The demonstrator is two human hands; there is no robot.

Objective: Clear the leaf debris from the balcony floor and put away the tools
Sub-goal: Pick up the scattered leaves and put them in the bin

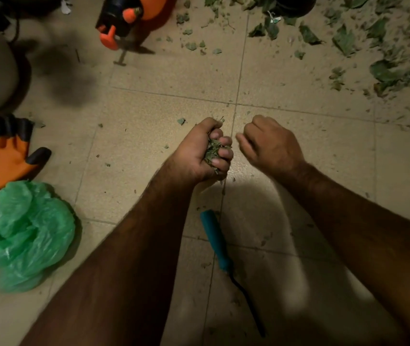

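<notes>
Green, crumbled leaf bits filled the left grip, whose fingers curled tightly round the handful. Just beside it, not touching, the right grip hung knuckles-up with its fingers curled under; whether it held anything could not be told. Both hovered above the beige tiled floor. Between the forearms a teal-handled hand tool lay on the tiles, its dark metal shaft pointing toward the person. At left lay a crumpled green plastic bag and, just beyond it, an orange-and-black glove. An orange-and-black sprayer stood at the top. More leaf debris lay scattered at upper right, well apart from the grips.
</notes>
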